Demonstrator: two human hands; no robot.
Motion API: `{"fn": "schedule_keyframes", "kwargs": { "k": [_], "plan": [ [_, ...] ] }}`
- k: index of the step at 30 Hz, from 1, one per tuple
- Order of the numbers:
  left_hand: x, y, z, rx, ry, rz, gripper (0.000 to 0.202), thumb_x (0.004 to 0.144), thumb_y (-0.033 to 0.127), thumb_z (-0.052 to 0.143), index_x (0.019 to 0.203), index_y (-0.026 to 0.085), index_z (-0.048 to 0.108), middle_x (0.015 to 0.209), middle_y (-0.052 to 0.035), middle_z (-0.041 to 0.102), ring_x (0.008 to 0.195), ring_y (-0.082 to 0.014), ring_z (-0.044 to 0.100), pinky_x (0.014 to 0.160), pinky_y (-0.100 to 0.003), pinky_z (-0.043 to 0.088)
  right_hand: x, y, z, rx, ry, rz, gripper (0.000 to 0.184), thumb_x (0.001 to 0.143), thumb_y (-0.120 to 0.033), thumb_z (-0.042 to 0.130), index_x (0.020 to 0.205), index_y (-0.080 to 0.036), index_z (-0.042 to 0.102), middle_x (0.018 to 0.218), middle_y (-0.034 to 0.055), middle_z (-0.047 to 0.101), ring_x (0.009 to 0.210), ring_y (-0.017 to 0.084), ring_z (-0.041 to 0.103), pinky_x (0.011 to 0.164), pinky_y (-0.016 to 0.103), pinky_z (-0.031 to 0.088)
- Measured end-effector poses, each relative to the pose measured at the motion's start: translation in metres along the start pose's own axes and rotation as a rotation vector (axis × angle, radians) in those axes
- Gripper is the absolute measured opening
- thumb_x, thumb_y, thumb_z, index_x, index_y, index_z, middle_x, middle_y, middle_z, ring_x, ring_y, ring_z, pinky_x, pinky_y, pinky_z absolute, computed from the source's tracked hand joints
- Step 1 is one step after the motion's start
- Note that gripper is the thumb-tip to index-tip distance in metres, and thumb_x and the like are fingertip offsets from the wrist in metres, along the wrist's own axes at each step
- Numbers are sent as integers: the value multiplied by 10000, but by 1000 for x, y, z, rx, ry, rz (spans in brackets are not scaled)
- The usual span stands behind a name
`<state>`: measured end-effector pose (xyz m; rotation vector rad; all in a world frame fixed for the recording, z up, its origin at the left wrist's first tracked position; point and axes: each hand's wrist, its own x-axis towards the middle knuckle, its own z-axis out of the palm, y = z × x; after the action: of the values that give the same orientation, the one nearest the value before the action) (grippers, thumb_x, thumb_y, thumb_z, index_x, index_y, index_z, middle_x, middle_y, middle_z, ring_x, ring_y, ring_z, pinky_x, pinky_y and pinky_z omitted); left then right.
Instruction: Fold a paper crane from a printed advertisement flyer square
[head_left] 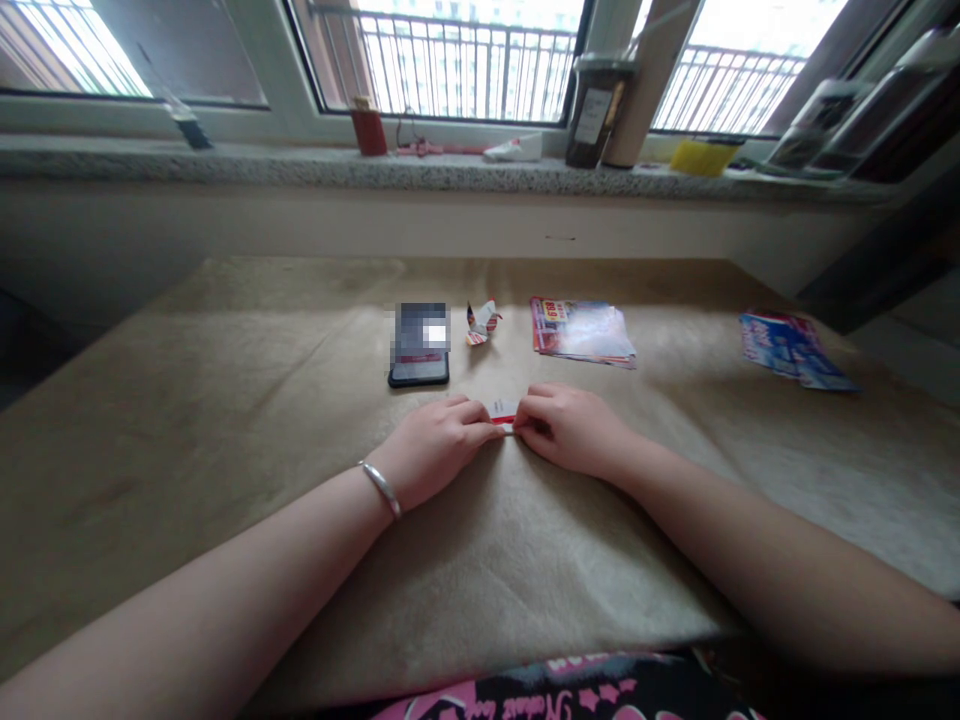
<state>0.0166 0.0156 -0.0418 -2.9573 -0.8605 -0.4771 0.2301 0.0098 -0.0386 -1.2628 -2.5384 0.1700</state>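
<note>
My left hand (433,447) and my right hand (570,428) rest side by side on the beige cloth-covered table (225,420). Between their fingertips both pinch a small folded piece of red and white paper (502,412), pressed down on the cloth. Most of the paper is hidden by my fingers. A silver bracelet (381,488) circles my left wrist.
Beyond my hands lie a black phone (419,345), a small folded paper figure (481,323) and a stack of printed leaflets (582,330). Another leaflet (791,347) lies at the far right. The stone windowsill (300,165) behind carries a red cup (369,130) and bottles.
</note>
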Motion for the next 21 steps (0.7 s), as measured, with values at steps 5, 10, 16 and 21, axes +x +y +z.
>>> {"fn": "schedule_keyframes", "kwargs": {
  "k": [5, 10, 16, 21],
  "plan": [
    [2, -1, 2, -110, 22, -82, 198, 881, 168, 504, 944, 218, 685, 837, -38, 623, 778, -152, 552, 720, -279, 473, 0, 2, 3, 58, 17, 4, 81, 795, -200, 547, 772, -191, 624, 754, 18, 591, 711, 133, 521, 626, 234, 339],
    [3, -3, 6, -138, 58, -101, 150, 854, 159, 527, 908, 187, 664, 828, -33, 639, 754, -154, 560, 696, -268, 457, 1, 2, 6, 46, 15, 61, 129, 824, -314, 558, 855, -202, 614, 767, 13, 614, 715, 142, 526, 629, 245, 337],
    [3, -2, 5, -99, 49, -119, 147, 849, 167, 515, 884, 187, 656, 802, -30, 635, 734, -155, 560, 659, -256, 441, 6, -3, 10, 78, 9, 91, 146, 849, -318, 536, 797, -188, 576, 745, 14, 608, 697, 136, 511, 625, 244, 339],
    [2, -4, 5, -58, 52, -100, 150, 859, 196, 513, 889, 203, 660, 798, -21, 633, 717, -153, 559, 637, -252, 429, 7, -1, 12, 106, -5, 95, 153, 850, -310, 541, 765, -185, 562, 747, 14, 608, 712, 139, 512, 639, 242, 344]
  ]
}}
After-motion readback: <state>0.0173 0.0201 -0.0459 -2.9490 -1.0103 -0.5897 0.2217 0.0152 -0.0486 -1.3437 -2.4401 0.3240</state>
